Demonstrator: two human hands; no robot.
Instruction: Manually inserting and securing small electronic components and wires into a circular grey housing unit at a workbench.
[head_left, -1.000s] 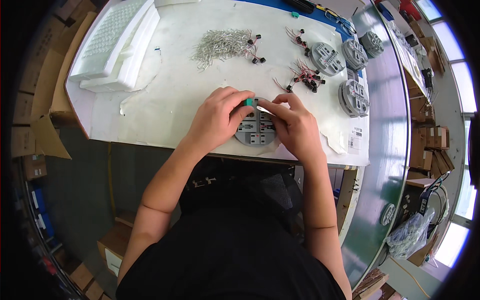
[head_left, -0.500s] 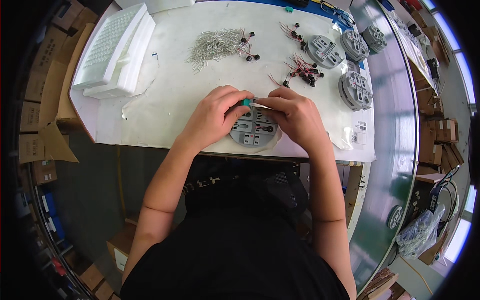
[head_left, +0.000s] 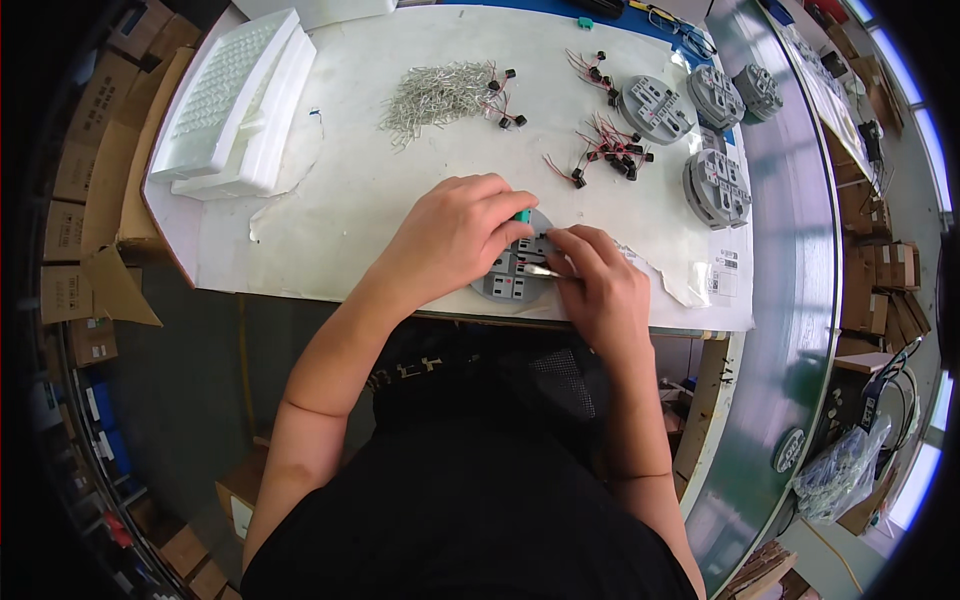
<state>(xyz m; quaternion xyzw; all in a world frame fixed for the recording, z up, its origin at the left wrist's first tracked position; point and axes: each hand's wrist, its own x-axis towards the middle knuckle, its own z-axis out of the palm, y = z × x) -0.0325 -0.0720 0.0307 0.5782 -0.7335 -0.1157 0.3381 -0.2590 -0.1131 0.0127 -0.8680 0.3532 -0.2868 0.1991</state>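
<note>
A round grey fixture (head_left: 512, 285) with small rectangular slots lies at the near edge of the white work table (head_left: 350, 190). My left hand (head_left: 455, 235) rests on its upper left part, fingers curled over a green-handled tool (head_left: 521, 216). My right hand (head_left: 598, 285) sits on the fixture's right side and pinches a thin silvery metal piece (head_left: 541, 270) that points left across the slots. What lies under my palms is hidden.
A pile of silvery metal pins (head_left: 435, 92) and small black parts with red wires (head_left: 605, 155) lie further back. More round grey fixtures (head_left: 715, 185) stand at the right. White foam trays (head_left: 235, 105) sit at the left. Cardboard boxes (head_left: 85, 200) line the floor.
Both hands stay on the grey fixture. My right hand has shifted slightly down and left, bringing the silvery piece lower over the slots.
</note>
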